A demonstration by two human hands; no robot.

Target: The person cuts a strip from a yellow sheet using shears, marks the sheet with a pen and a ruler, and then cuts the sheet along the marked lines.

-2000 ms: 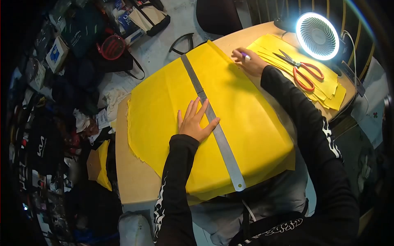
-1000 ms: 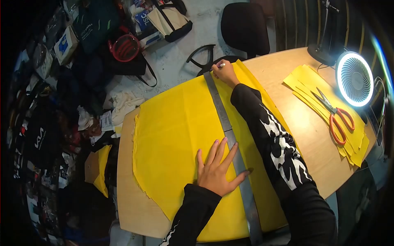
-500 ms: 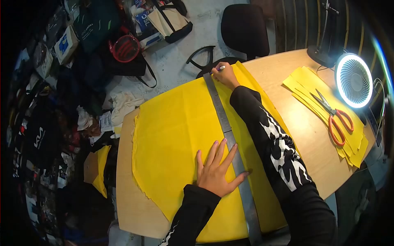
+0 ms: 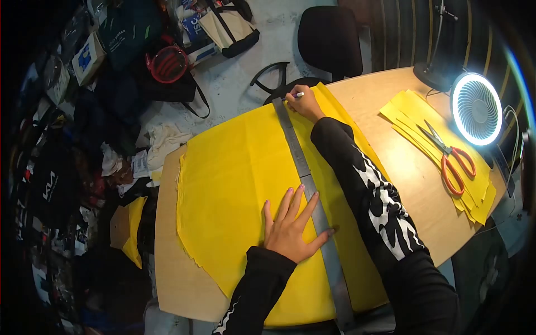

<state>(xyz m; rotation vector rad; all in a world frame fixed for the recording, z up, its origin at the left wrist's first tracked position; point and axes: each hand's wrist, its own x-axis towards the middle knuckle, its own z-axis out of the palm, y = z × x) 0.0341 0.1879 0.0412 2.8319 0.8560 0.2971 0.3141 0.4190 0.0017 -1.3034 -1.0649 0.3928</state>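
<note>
Yellow fabric (image 4: 223, 184) lies spread over the wooden table, with a long metal ruler (image 4: 298, 153) running across it from the far edge to the near edge. My left hand (image 4: 288, 231) rests flat with fingers spread, on the fabric and the ruler's left edge. At the far end of the ruler, my right hand (image 4: 306, 104) grips a white pen (image 4: 300, 95), close to the ruler's right edge. The pen's tip is too small to make out.
Orange-handled scissors (image 4: 446, 151) lie on stacked yellow pieces (image 4: 410, 109) at the right of the table (image 4: 385, 100). Beside them stands a lit round fan (image 4: 476, 109). A black chair (image 4: 330, 42) is beyond the far edge, and bags (image 4: 231, 28) lie on the floor.
The whole view has shifted slightly, so table and objects appear a little further left. Both hands keep nearly the same places on the fabric and ruler.
</note>
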